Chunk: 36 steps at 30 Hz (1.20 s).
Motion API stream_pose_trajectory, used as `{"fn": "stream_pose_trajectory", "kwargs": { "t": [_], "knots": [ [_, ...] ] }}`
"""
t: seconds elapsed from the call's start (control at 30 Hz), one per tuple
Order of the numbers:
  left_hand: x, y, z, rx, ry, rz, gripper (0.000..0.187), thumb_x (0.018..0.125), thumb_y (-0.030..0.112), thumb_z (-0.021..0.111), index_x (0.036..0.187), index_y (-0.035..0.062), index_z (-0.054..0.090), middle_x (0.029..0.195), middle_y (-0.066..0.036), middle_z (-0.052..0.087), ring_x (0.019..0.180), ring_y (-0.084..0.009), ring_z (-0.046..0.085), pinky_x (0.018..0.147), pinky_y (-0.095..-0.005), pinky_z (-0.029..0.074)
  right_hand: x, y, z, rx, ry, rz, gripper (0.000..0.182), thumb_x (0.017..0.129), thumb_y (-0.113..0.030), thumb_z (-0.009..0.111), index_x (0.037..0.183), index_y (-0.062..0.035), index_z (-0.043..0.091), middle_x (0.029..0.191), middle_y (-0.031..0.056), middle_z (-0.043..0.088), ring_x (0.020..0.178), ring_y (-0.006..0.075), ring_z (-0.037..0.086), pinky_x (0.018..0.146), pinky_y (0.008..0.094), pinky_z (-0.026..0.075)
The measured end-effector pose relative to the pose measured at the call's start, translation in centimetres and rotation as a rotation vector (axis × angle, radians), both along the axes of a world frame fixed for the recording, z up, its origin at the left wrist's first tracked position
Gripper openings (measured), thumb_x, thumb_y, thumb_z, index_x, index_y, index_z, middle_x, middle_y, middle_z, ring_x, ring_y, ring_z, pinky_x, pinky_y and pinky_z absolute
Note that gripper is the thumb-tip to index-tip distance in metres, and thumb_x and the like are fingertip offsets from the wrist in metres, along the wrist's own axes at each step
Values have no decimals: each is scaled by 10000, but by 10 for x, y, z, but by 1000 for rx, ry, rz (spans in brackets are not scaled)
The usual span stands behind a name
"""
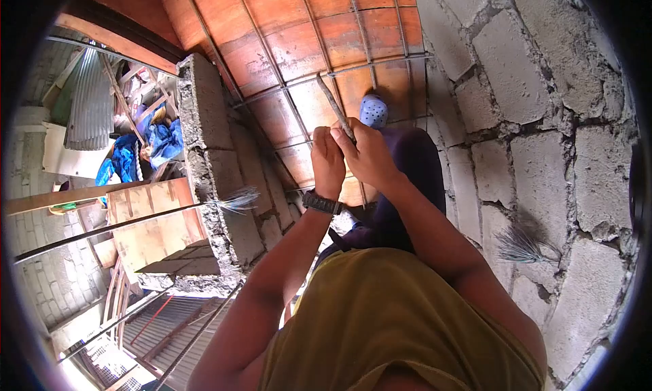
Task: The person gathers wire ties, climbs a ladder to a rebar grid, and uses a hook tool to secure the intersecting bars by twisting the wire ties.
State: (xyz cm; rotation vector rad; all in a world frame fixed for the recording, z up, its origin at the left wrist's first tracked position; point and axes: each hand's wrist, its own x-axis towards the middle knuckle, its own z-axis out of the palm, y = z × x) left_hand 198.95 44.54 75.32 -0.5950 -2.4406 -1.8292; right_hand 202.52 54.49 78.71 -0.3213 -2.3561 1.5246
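My right hand (367, 152) is closed around a thin metal rod tool (331, 100), its thumb along the lower end; the tool's curved tip points up and left over the rebar grid (285, 87). Pressed against it is my left hand (329, 161), fingers curled, with a dark watch on the wrist; what it grips, if anything, is hidden. The grid of bars lies over reddish wooden boards (272, 24). A blue perforated shoe (373, 110) shows just beyond my right hand.
A rough block wall (540, 180) rises on the right, with a wire bundle (521, 245) against it. Another block wall edge (210, 113) stands left, crossed by a bar with frayed wires (238, 200). Corrugated metal sheets (92, 102), blue plastic (163, 141) and plywood (149, 221) lie beyond.
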Motion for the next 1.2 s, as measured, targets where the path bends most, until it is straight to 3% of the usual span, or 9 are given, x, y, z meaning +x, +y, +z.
{"fn": "stream_pose_trajectory", "kwargs": {
  "t": [0.3, 0.5, 0.6, 0.63, 0.73, 0.9, 0.97, 1.1, 1.2],
  "knots": [
    [-3, 5, 1, -60, -260, -151, 160, 1009, 154, 440, 975, 3, 482, 738, -224, 586, 688, -426, 590, 595, -446, 444, -3, 10, -20, 24, 17, -247, 353, 948, -338, 591, 907, 13, 601, 749, 247, 615, 740, 450, 607, 621, 436, 482],
    [-10, -9, 20, -317, 5, -409, 160, 971, 160, 526, 905, 19, 563, 795, -186, 649, 745, -380, 642, 604, -436, 487, 10, 56, -11, 122, -151, -100, 353, 882, -303, 636, 764, 24, 579, 572, 209, 571, 532, 375, 593, 496, 403, 429],
    [-16, 4, 31, -199, 26, -456, 174, 980, 166, 533, 901, 14, 565, 749, -113, 635, 702, -269, 645, 627, -348, 494, 13, 89, 4, -952, -484, 191, 277, 905, -285, 600, 774, -41, 605, 545, -14, 521, 451, 66, 431, 399, 236, 277],
    [-15, 12, 29, -201, 16, -466, 174, 980, 166, 533, 901, 14, 565, 749, -113, 635, 702, -269, 645, 627, -348, 494, 15, 90, -2, -960, -488, 180, 277, 905, -285, 600, 774, -41, 605, 545, -14, 521, 451, 66, 431, 399, 236, 277],
    [-8, 44, 38, 335, -452, -431, 275, 1037, 202, 455, 846, 19, 531, 803, -1, 544, 795, -94, 532, 716, -251, 456, 13, 88, -18, -1912, -279, 400, 284, 1014, -278, 466, 804, -108, 552, 539, -79, 426, 422, 50, 369, 392, 198, 291],
    [-19, 71, 28, 496, -699, -329, 280, 1042, 239, 437, 863, 49, 538, 748, 14, 519, 726, -81, 531, 640, -225, 438, 9, 95, -30, -1882, -212, 309, 310, 1023, -334, 455, 792, -146, 540, 542, -100, 419, 423, 37, 357, 388, 201, 281],
    [-39, 74, 23, 209, -738, -280, 298, 1027, 293, 439, 835, 87, 538, 686, 24, 527, 533, -34, 376, 473, -186, 285, 2, 100, -36, -1880, -232, 197, 301, 1020, -323, 466, 785, -148, 534, 536, -103, 410, 416, 37, 346, 384, 204, 275],
    [-95, 79, -38, 418, -725, -133, 279, 1017, 242, 436, 915, 38, 598, 795, -51, 615, 641, -97, 525, 565, -243, 435, -18, 122, -47, -1830, -166, 122, 289, 1012, -319, 478, 785, -147, 528, 531, -102, 400, 404, 43, 347, 373, 208, 274],
    [-111, 82, -37, 193, -705, -412, 251, 1001, 222, 482, 1027, 16, 623, 906, -56, 668, 731, -93, 561, 629, -237, 458, -35, 142, -61, -1815, -205, 40, 275, 1012, -316, 473, 798, -150, 520, 533, -102, 402, 402, 43, 351, 365, 212, 278]
  ]
}}
